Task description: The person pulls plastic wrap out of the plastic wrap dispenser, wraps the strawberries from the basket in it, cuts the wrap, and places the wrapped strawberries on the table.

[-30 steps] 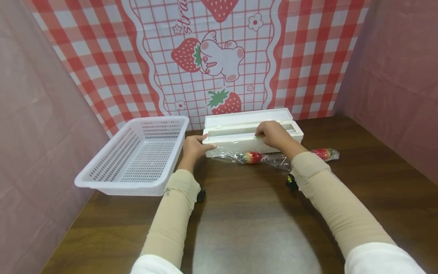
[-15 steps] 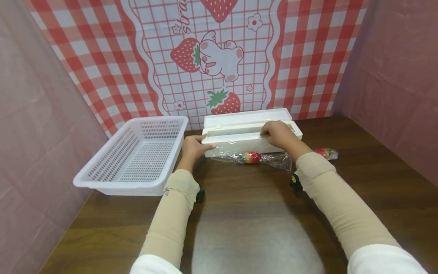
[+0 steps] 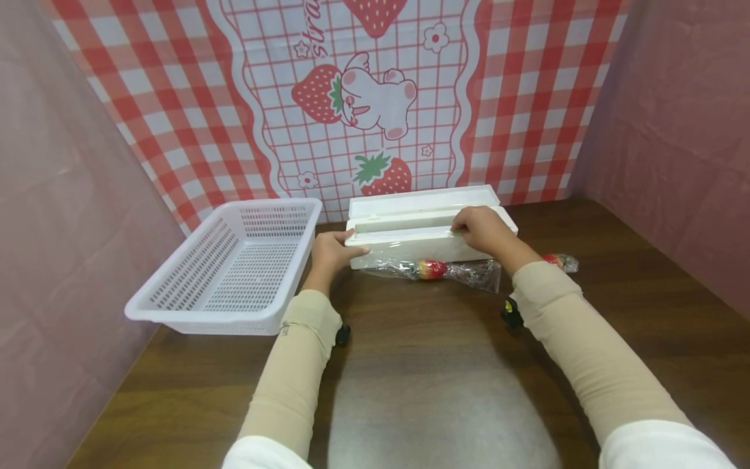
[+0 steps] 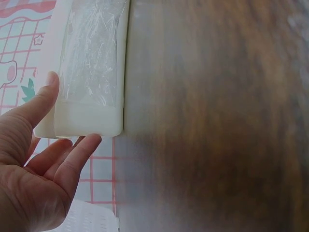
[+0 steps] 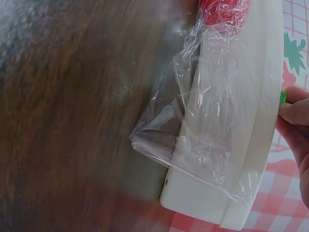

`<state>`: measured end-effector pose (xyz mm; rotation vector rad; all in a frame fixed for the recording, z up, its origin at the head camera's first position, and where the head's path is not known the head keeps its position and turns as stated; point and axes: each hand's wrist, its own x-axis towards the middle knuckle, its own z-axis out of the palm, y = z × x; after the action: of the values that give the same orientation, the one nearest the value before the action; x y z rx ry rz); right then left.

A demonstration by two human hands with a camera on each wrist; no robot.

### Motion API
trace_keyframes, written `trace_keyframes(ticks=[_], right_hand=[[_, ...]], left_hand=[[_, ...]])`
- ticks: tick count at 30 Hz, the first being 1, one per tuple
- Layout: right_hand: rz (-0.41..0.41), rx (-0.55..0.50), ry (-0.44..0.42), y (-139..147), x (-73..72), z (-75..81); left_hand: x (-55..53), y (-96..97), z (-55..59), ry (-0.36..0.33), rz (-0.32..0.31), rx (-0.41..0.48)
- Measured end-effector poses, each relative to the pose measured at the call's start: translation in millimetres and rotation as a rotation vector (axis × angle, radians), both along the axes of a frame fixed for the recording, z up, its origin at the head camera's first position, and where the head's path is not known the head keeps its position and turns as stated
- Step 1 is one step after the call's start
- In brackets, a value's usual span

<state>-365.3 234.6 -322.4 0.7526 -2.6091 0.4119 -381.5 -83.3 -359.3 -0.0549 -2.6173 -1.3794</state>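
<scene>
A long white cling film dispenser (image 3: 410, 249) stands at the back of the table with its lid (image 3: 424, 200) tipped back. My left hand (image 3: 331, 253) grips its left end, thumb and fingers spread about the corner. At the front edge, right of the middle, my right hand (image 3: 483, 231) pinches a small green slider (image 5: 283, 98). Clear film (image 5: 207, 111) hangs over the dispenser's front and onto the table. A red and yellow strawberry-like piece (image 3: 431, 269) lies in clear plastic before it. Another such piece (image 3: 561, 262) is beyond my right wrist, partly hidden.
On the left stands a white perforated plastic basket (image 3: 246, 277), close to my left forearm. A red-checked strawberry cloth (image 3: 521, 98) hangs directly behind the dispenser. Pink cloth walls (image 3: 674, 130) close in both sides of the brown wooden table (image 3: 422, 365).
My right hand has slid a little to the right along the dispenser's front edge with the green slider. The left hand keeps its place on the left end.
</scene>
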Motion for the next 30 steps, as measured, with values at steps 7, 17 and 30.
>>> trace_keyframes(ticks=[7,17,30], right_hand=[[0.002,-0.007,0.012,3.4,0.6,-1.0],[-0.011,-0.012,0.032,10.9,1.8,-1.9],[0.014,-0.019,0.025,18.5,1.7,-0.2]], left_hand=[[-0.4,0.2,-0.6,-0.008,0.005,0.000],[-1.5,-0.4,-0.8,0.002,0.002,-0.002],[-0.6,-0.9,0.0,0.001,0.001,-0.006]])
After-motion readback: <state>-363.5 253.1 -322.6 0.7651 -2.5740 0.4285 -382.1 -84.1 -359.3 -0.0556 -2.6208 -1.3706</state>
